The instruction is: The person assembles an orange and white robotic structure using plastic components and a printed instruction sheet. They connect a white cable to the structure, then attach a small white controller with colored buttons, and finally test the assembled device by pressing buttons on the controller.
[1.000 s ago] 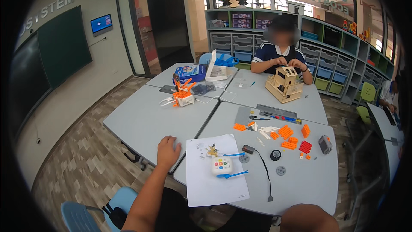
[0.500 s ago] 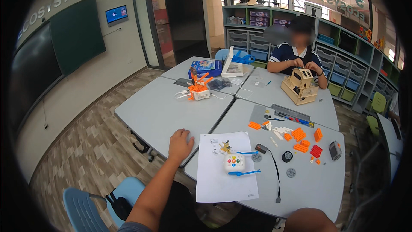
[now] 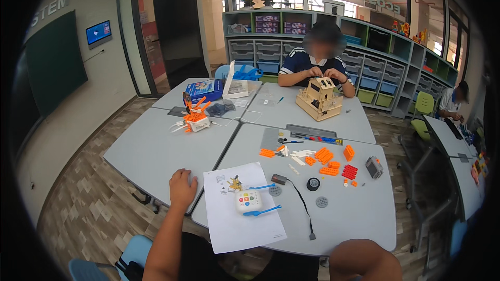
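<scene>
My left hand (image 3: 182,188) rests palm down on the grey table, its thumb apart from the loosely bent fingers and nothing in it. Just right of it lies a white paper sheet (image 3: 221,229) that hangs slightly over the table's near edge. On the sheet sits a white controller (image 3: 248,202) with coloured round buttons and two blue arms. A small yellow-gold model (image 3: 235,183) touches or stands close behind it. My right hand is out of view; only a bare, bent part of a limb shows at the lower edge.
A black cable with a grey plug (image 3: 279,179), a wheel (image 3: 313,184), orange bricks (image 3: 324,154) and a grey block (image 3: 374,167) lie right. Farther off stand an orange model (image 3: 197,119), a blue box (image 3: 204,91) and a wooden house (image 3: 319,99), handled by another person (image 3: 317,62).
The view has turned right, so the table and everything on it sit farther left. Another person at a side table has come into view. My left hand stays resting on the table.
</scene>
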`<state>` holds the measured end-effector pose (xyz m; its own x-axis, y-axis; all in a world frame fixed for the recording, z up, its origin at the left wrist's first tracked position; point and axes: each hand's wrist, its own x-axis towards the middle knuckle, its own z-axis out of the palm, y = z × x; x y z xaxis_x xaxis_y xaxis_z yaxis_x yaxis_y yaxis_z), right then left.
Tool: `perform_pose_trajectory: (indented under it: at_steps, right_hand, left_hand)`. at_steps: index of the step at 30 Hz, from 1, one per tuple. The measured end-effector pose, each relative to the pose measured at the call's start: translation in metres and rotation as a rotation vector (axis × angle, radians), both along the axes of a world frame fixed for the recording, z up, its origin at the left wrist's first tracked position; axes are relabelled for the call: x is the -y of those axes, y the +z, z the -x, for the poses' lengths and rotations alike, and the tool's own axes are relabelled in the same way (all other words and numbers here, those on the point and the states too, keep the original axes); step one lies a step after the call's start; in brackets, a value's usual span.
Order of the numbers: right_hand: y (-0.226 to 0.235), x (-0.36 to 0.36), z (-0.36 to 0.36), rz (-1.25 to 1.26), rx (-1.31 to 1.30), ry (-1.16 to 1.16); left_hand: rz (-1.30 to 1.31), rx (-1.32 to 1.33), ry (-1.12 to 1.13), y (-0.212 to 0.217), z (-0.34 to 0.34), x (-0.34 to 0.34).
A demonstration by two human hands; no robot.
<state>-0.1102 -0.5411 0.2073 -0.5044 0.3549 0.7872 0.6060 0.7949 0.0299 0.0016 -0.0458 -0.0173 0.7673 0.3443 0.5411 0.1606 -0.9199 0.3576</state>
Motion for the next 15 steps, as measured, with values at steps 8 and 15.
perform_pose_trajectory:
  at_steps: [8,15]
  right_hand:
    - [-0.035,0.018,0.031,0.017,-0.519,0.037]
    - [0.038,-0.005,-0.029,0.331,-0.049,0.619]
  left_hand:
    - [-0.057,0.046,0.032,-0.01,0.013,-0.02]
    - [-0.007,0.007,0.006,0.0,-0.004,0.003]
